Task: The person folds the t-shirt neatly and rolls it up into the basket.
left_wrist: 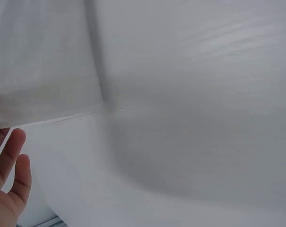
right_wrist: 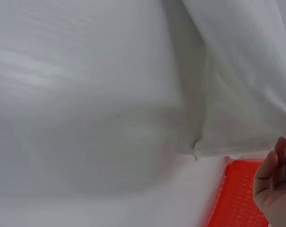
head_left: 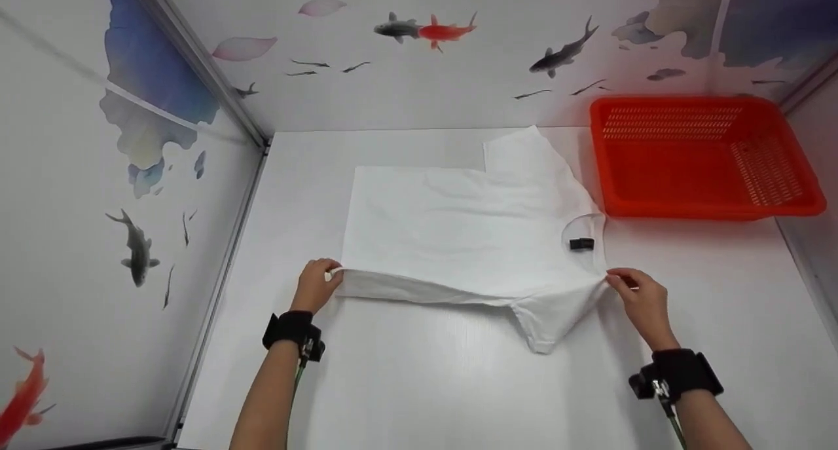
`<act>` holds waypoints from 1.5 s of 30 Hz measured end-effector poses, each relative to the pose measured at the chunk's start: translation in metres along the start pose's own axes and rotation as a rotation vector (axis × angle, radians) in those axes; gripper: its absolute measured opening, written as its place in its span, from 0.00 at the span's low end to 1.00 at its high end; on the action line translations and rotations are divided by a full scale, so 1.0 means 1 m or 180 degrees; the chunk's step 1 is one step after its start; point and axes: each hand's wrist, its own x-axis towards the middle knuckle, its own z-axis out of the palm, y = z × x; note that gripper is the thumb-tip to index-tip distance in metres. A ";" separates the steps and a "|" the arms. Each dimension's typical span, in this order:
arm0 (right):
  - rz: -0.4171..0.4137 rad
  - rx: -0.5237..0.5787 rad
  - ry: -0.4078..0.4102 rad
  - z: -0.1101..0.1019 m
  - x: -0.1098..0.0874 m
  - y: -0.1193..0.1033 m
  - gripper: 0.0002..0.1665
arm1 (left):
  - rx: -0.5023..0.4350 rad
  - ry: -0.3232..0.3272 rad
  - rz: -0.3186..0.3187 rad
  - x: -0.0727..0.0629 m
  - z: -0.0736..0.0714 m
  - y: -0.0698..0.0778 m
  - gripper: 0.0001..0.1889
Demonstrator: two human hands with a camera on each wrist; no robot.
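Note:
A white T-shirt (head_left: 445,227) lies spread sideways on the table, its neckline to the right with a black label (head_left: 581,244) inside the collar. At the hem's near corner my left hand (head_left: 317,285) pinches the fabric between thumb and fingers. My right hand (head_left: 645,302) pinches the shirt at the near shoulder, beside the collar. Between both hands the near side is lifted a little, and the near sleeve (head_left: 546,322) hangs down toward me. In the right wrist view the right hand (right_wrist: 275,184) holds the raised cloth (right_wrist: 247,61), its fingertips at the edge.
A red plastic basket (head_left: 707,175) with slotted walls stands at the back right, close to the shirt's shoulder. White panels printed with fish (head_left: 563,50) enclose the white table (head_left: 425,371) at the back and left. Black straps with small cameras sit on both wrists.

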 end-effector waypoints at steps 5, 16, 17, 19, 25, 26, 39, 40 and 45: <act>0.0394 0.0045 -0.0021 0.007 0.031 0.000 0.13 | -0.0183 0.0013 -0.0270 0.027 0.004 0.002 0.08; 0.0921 0.0156 -0.0241 0.028 0.061 0.007 0.19 | -0.0274 0.0248 -0.0851 0.054 0.026 0.007 0.11; 0.0922 0.0146 -0.0228 0.029 0.062 0.007 0.19 | -0.0250 0.0267 -0.0900 0.054 0.028 0.008 0.12; 0.0922 0.0125 -0.0189 0.032 0.064 0.008 0.18 | -0.0215 0.0321 -0.0980 0.056 0.033 0.008 0.12; 0.0906 -0.0009 -0.0503 0.038 0.069 0.010 0.20 | -0.0159 0.0470 -0.0894 0.075 0.076 -0.043 0.11; 0.0893 -0.0030 -0.0608 0.038 0.070 0.010 0.21 | -0.0097 0.0551 -0.0765 0.079 0.090 -0.062 0.11; 0.0333 -0.0184 -0.0604 0.012 0.043 0.002 0.18 | -0.0006 0.0657 -0.0317 0.046 0.078 0.044 0.16; 0.0323 -0.0194 -0.0558 0.010 0.038 0.002 0.17 | -0.0040 0.0644 -0.0210 0.043 0.084 0.052 0.16; 0.0338 -0.0311 -0.0500 0.012 0.013 0.003 0.12 | -0.0142 0.0361 0.0283 0.026 0.123 0.096 0.14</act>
